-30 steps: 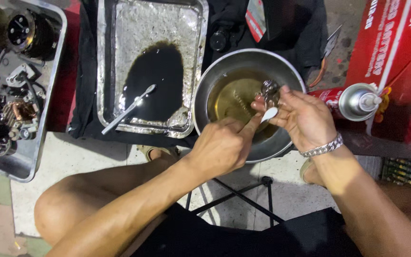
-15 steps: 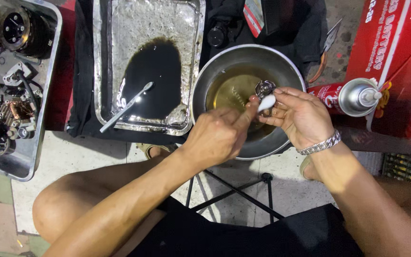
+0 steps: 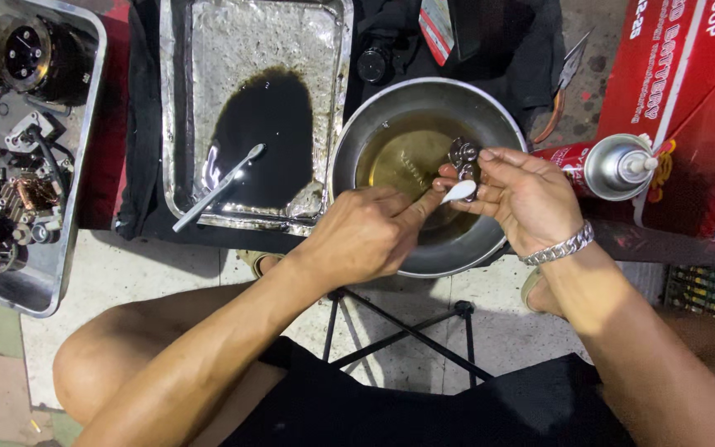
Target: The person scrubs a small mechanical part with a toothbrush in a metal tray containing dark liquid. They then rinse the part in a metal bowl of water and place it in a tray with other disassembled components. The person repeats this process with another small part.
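Note:
My right hand (image 3: 525, 199) grips a small shiny metal part (image 3: 463, 156) over a round steel bowl (image 3: 391, 108) that holds yellowish liquid. My left hand (image 3: 363, 234) is closed on a brush whose white head (image 3: 459, 192) rests against the part just below it. Both hands meet above the bowl's right half. A metal bracelet (image 3: 558, 247) circles my right wrist.
A foil-lined tray (image 3: 192, 83) with a pool of black oil and a second brush (image 3: 217, 189) sits left of the bowl. A metal tray of engine parts (image 3: 18, 149) lies far left. A red spray can (image 3: 602, 167) and a red carton (image 3: 680, 91) are at right.
The brush head shifted slightly along the metal part, moving up and then back down. Both hands stayed over the bowl, with the view drifting a little.

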